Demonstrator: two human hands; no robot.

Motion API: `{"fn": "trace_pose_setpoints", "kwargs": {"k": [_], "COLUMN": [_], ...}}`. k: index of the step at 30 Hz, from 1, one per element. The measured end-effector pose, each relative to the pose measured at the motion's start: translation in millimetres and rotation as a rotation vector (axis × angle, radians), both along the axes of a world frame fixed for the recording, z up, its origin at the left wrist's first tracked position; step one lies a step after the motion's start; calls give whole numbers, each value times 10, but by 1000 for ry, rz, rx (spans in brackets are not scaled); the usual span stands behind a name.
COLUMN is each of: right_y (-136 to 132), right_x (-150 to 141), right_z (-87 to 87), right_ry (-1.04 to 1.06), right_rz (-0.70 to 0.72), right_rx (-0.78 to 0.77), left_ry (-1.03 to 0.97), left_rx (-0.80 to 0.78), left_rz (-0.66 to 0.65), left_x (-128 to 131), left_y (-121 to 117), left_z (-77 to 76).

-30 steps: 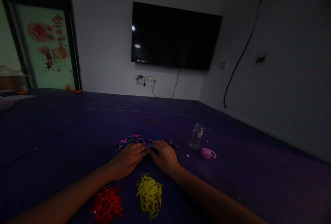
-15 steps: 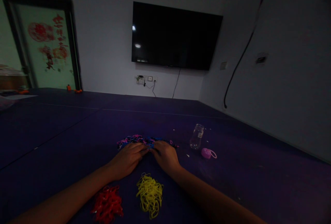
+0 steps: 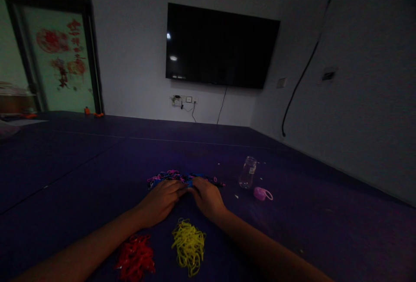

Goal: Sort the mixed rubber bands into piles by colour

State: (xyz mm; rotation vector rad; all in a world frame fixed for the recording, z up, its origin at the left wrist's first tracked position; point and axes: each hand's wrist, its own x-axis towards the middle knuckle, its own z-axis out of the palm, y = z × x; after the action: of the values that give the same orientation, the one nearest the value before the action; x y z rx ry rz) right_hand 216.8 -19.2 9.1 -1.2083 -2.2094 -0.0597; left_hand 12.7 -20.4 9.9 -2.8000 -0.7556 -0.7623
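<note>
Your left hand (image 3: 162, 199) and right hand (image 3: 208, 197): curled at mixed pile (image 3: 171, 174) | holding: can't tell | tease lightly, clear of yellow loops (image 3: 189, 247) behind them

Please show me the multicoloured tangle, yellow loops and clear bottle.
Blue, pink and black tangle (image 3: 183, 177): head view, visible middle.
Pile of thin yellow loops (image 3: 189, 245): head view, centre.
Clear open-topped bottle (image 3: 247, 177): head view, body.

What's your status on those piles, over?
Left hand, right hand at multicoloured pile, grip hidden. Red pile, yellow pile nearer. Bottle, lid to the right, not blocking.
</note>
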Motion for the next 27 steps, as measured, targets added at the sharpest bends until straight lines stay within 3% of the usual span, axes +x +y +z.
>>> {"fn": "trace_pose_setpoints", "kwargs": {"k": [7,12,17,27], "right_y": [-6,-11,-2,20], "right_x": [-6,-1,10,33], "right_z": [3,8,16,-44], "right_ry": [-14,-33,-48,83], "right_rz": [-15,-45,-37,-11], "right_rx": [-23,-28,-32,83], "left_ry": [-69,-230,-279,-259], "left_rx": [41,87,-35,-122], "left_rz": [75,389,635,638], "left_x": [-15,-56,-96,-74], "left_y": [13,47,86,107], "left_z": [-36,-9,23,1]}}
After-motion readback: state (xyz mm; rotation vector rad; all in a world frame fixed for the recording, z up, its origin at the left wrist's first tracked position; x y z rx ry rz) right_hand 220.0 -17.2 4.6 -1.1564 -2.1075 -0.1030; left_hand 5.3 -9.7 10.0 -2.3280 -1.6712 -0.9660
